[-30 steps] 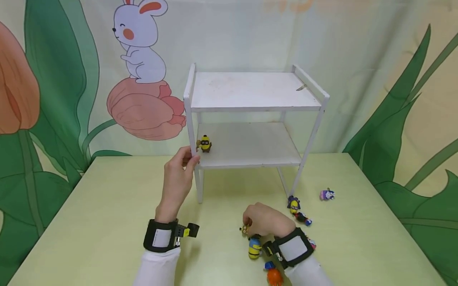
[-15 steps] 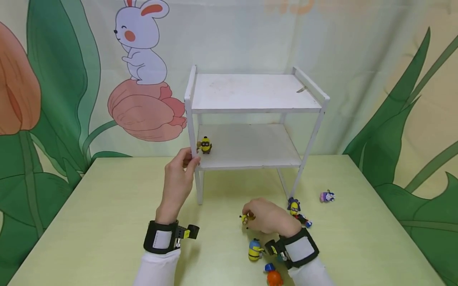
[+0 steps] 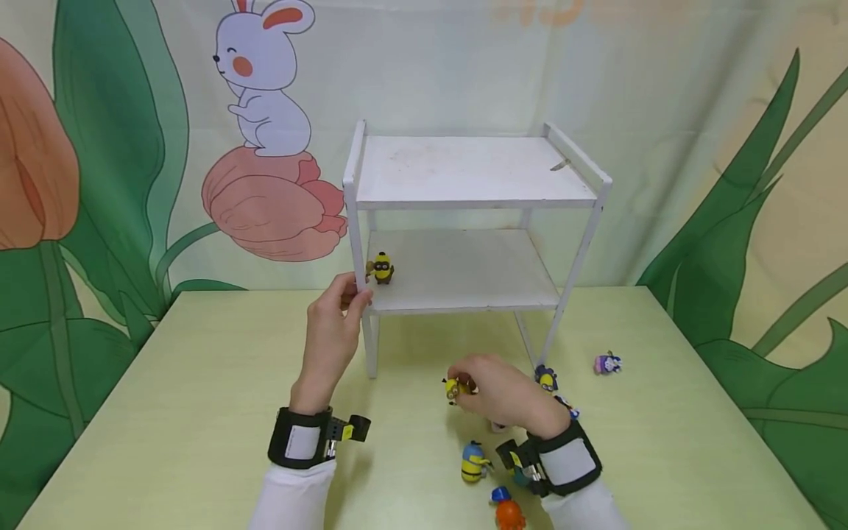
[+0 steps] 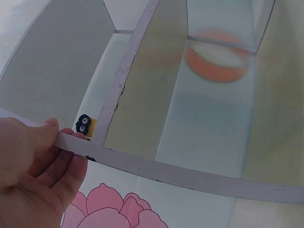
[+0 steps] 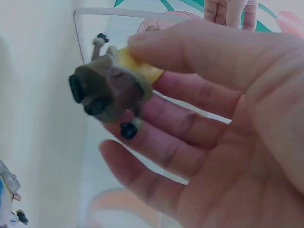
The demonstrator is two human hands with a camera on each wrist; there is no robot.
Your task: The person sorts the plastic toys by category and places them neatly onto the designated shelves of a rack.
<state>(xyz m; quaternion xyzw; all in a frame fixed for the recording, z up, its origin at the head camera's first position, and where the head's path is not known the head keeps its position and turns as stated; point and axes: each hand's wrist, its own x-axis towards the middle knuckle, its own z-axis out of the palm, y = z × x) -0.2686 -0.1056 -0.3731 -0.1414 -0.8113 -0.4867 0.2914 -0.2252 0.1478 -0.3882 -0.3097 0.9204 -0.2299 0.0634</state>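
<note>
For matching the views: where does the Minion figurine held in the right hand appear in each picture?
Head: the Minion figurine is below centre, slightly right, in the right hand's fingers.
Left wrist: not in it.
Right wrist: left of centre, in the upper half, pinched between thumb and fingers.
Shared landmark: the left hand, left of centre in head, lower left in left wrist, top edge right of centre in right wrist.

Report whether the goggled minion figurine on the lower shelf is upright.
Upright: the minion figurine stands on the lower shelf, goggled face above dark base.

White sleeves [image 3: 294,497], black wristbands [image 3: 281,440], pale patches [image 3: 303,442]
</note>
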